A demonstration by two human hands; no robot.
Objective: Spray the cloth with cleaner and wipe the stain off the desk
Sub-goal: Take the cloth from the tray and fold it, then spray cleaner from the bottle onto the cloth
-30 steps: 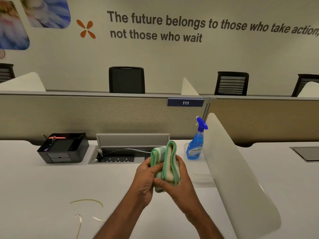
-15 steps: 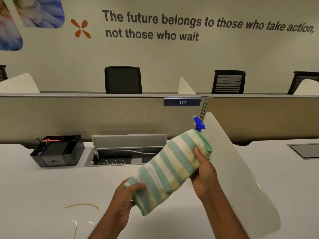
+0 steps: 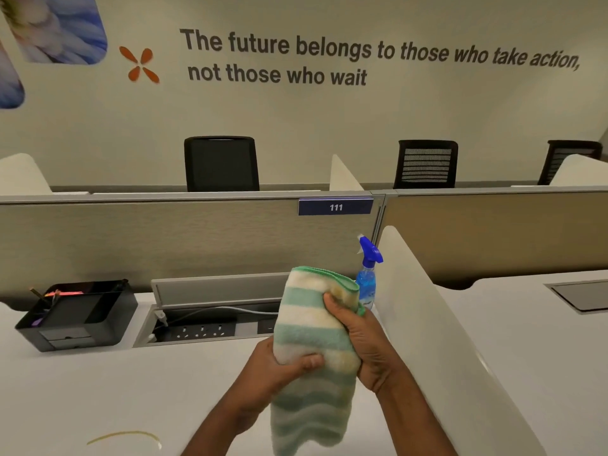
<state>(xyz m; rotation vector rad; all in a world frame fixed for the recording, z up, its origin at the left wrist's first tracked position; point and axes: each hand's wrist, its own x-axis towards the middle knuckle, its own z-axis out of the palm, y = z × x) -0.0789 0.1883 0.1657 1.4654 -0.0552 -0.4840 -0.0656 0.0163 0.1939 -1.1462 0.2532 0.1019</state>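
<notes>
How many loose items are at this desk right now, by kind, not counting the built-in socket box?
Striped cloth, held in both hands (left hand, right hand): 1
Spray bottle, upright behind the cloth: 1
Black desk organiser: 1
Total: 3

- My left hand is raised in front of me, thumb laid across the front, fingers wrapped behind and clamped.
- My right hand sits higher, just beside it, fingers curled over the top and gripping.
- Both forearms angle up from the bottom edge, converging, wrists close together.
</notes>
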